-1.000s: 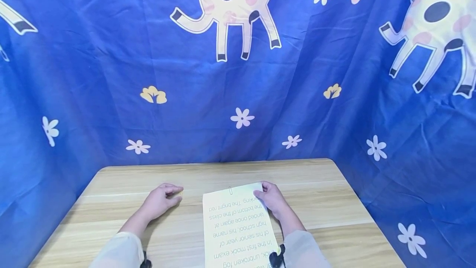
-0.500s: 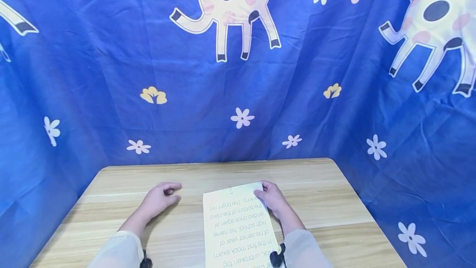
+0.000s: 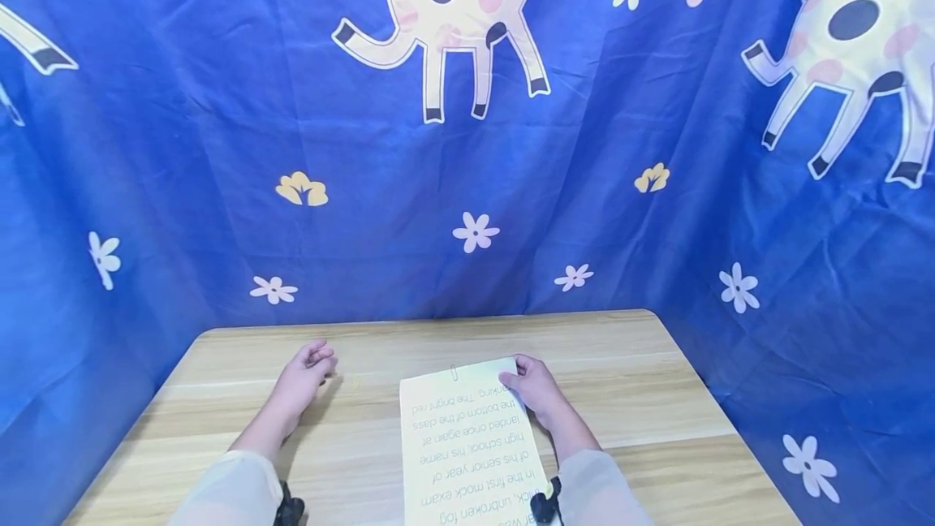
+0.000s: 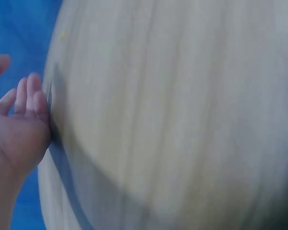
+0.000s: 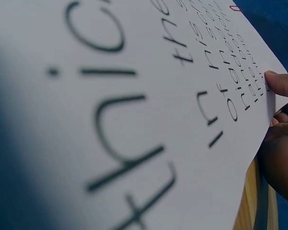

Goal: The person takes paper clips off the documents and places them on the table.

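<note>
My right hand (image 3: 540, 390) holds the top corner of a printed paper sheet (image 3: 467, 445), thumb on top and fingers underneath. In the right wrist view the sheet (image 5: 149, 115) fills most of the picture, and the thumb (image 5: 282, 84) presses near its edge. A red-looking paper clip (image 5: 235, 8) sits on the sheet's top edge, also seen as a thin clip (image 3: 454, 372) from the head. My left hand (image 3: 302, 380) is off to the left with fingers loosely bent, holding nothing. To its right lies a small, faint yellow thing (image 3: 356, 382), a speck (image 4: 63, 35) in the left wrist view.
Both hands work over a light wooden table (image 3: 606, 347). Behind and beside it hangs a blue curtain (image 3: 365, 185) printed with flowers and spotted animals. Dark wrist cameras (image 3: 290, 507) show below each hand.
My left hand, earlier pinching the small yellow thing, has let go and drawn back to the left, leaving it on the table. The right hand keeps its hold on the sheet.
</note>
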`<act>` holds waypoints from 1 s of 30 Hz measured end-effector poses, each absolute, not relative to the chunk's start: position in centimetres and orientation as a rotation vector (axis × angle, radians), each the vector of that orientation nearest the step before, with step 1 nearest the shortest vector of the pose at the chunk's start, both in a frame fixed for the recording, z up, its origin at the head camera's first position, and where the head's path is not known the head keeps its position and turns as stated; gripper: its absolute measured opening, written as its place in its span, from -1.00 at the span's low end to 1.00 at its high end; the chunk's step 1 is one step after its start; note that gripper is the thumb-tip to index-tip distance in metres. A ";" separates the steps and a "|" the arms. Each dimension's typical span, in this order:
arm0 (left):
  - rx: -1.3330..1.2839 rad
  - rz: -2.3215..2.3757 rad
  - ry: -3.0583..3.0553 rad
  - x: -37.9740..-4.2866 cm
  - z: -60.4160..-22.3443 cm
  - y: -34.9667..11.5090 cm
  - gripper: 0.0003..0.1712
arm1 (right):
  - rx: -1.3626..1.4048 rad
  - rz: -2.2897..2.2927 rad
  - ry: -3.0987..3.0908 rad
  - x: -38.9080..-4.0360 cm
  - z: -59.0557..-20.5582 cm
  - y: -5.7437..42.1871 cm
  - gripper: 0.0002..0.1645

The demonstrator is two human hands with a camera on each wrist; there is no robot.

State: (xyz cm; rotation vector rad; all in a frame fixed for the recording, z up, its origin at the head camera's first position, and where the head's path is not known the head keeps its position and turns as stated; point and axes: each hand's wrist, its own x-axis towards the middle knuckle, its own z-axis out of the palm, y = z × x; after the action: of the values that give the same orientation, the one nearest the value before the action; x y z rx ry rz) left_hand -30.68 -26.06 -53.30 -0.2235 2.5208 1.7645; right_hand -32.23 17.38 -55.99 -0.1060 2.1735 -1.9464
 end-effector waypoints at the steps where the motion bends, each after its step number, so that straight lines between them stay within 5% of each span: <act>1: -0.248 1.792 2.528 -30.8 -53.2 -25.9 -0.18 | -0.105 -1.947 2.175 -32.2 -56.0 17.4 -0.66; 11: -0.524 2.131 2.874 -31.4 -51.3 -20.8 -0.43 | -0.091 -1.946 2.184 -32.5 -55.8 17.5 -0.70; 17: -0.251 2.214 2.720 -30.8 -50.2 -16.4 -0.54 | -0.091 -1.955 2.182 -32.5 -55.9 17.6 -0.74; 30: 0.245 1.660 2.935 -29.0 -51.2 -8.6 -0.42 | -0.101 -1.998 2.141 -32.3 -56.0 17.6 -0.73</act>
State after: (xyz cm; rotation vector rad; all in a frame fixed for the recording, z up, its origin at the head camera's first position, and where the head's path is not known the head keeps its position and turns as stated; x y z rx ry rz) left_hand -29.00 -8.63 -51.24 0.2454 2.9351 1.6600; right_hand -32.28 17.57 -55.95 -0.1005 2.1414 -1.9984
